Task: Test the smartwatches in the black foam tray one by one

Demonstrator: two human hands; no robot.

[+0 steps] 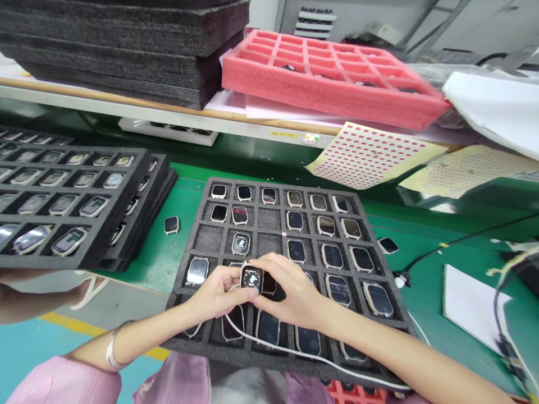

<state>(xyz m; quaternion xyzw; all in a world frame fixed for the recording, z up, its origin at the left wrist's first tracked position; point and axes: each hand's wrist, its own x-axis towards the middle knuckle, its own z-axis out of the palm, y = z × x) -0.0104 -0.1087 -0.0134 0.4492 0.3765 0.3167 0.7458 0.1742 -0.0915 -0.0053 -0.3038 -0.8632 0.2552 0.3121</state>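
Over the front part of a dark grey foam tray (208, 240), a smartwatch case (251, 279) without a strap is held up, its screen lit with a watch face. My left hand (217, 294) grips its left side, thumb along the lower edge. From the other side, the fingers of my right hand (290, 289) close on the same watch. A white cable (290, 349) runs from my left hand across the tray to the right; its end behind the watch is hidden. Another lit watch (241, 244) rests in a compartment just beyond. Most other compartments hold watches with dark screens.
Stacked foam trays (95, 235) of watches stand at left. Single watches lie on the green bench, one left (171, 225) and one right (388, 245) of the tray. A shelf above bears a red foam tray (328, 92) and black foam (168, 62). A black cable (446, 247) crosses at right.
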